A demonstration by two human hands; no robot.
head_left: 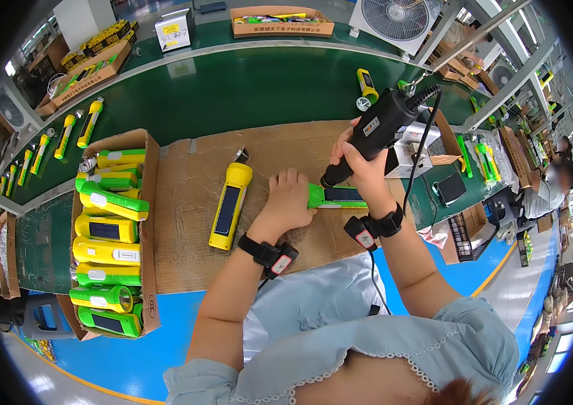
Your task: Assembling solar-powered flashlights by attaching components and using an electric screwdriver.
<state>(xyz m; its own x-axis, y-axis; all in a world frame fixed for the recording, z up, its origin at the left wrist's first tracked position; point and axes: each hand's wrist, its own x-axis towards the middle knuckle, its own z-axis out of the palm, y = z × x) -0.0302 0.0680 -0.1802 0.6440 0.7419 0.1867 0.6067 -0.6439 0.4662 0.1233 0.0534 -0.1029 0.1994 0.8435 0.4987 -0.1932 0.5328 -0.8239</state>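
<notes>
My right hand [362,165] is wrapped round a black electric screwdriver [375,128], which slants down toward me with its cable curving off at the upper right. Its nose end meets a green flashlight [342,197] with a dark panel, lying crosswise on a cardboard sheet [185,189]. My left hand [289,201] is closed over the left end of that flashlight, hiding its head. To the left of this hand lies a yellow flashlight [230,206] with a dark panel and a loose-looking lamp part [241,155] at its top.
An open carton [151,229] of yellow and green flashlights stands at the left. Beyond the cardboard runs a green conveyor belt [246,88] carrying several flashlights. A yellow flashlight [366,84] lies behind the screwdriver. Boxes [283,25] and a fan [394,19] line the far side.
</notes>
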